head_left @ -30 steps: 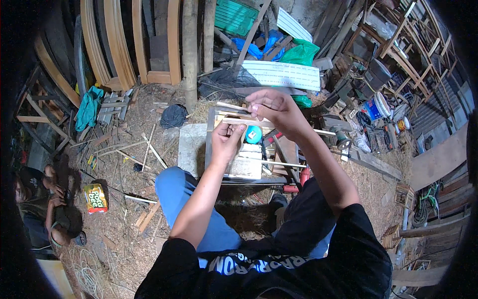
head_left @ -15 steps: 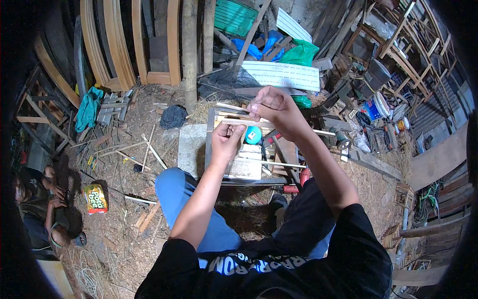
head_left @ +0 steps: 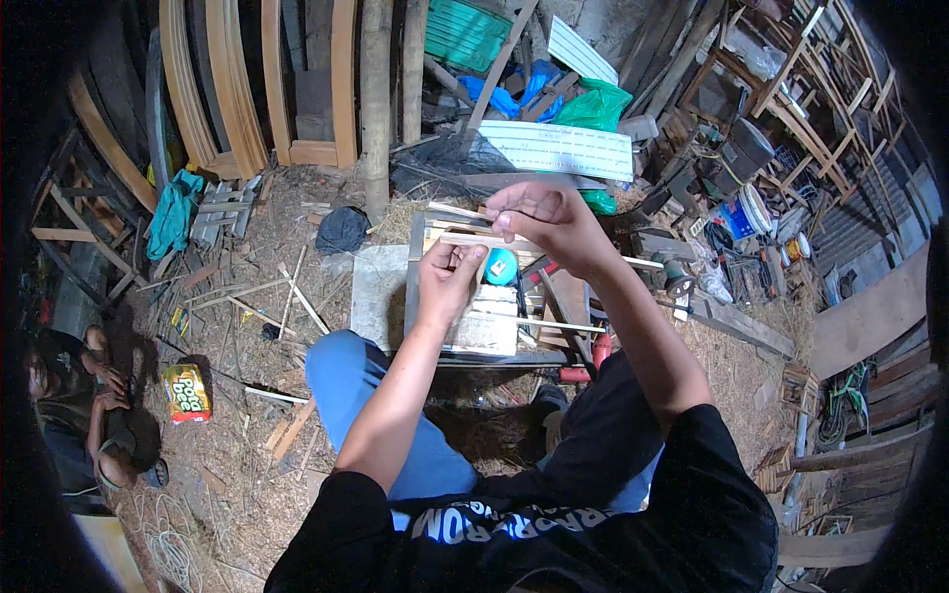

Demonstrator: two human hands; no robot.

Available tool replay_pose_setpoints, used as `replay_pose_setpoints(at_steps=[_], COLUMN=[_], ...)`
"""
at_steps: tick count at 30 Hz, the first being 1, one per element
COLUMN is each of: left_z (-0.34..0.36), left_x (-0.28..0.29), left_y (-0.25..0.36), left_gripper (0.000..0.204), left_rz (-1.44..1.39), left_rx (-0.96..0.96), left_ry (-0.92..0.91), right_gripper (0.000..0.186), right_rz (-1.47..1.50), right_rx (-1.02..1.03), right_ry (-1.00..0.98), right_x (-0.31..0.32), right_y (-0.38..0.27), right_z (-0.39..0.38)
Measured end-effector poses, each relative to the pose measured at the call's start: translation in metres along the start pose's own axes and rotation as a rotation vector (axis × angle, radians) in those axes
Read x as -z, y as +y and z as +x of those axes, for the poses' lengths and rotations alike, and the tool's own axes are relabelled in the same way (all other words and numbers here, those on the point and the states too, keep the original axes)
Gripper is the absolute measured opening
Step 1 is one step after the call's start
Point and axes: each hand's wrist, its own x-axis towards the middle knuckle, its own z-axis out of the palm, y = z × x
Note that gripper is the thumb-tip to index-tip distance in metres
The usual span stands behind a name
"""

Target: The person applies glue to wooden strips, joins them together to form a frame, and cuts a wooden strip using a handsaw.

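Near the centre of the frame, the left hand pinches a thin wooden strip between thumb and fingers above a low worktable. The right hand curls beside the strip's right part; whether it grips anything, I cannot tell. Good handling likely means a firm left pinch, keeping the strip steady over the turquoise round object.
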Motion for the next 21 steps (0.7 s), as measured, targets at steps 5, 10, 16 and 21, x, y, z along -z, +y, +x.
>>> replay_pose_setpoints(at_steps=[5,10,16,21], left_z=[0.0,0.0,0.0,-0.001], left_x=[0.001,-0.003,0.0,0.002], left_y=[0.0,0.005,0.0,0.003], left_gripper=[0.019,0.021,0.024,0.024], left_rz=[0.026,0.021,-0.007,0.061], left_rx=[-0.005,0.012,0.034,0.048], left_ry=[0.02,0.015,0.006,0.004], right_gripper=[0.02,0.015,0.013,0.013], right_rz=[-0.087,-0.331,-0.292,-0.423], right_rx=[0.051,0.221,0.082,0.026], right_ry=[-0.022,-0.011,0.083,0.093], right_x=[0.001,0.003,-0.008,-0.006], right_y=[0.004,0.013,0.014,0.016], right_z=[0.002,0.006,0.002,0.001])
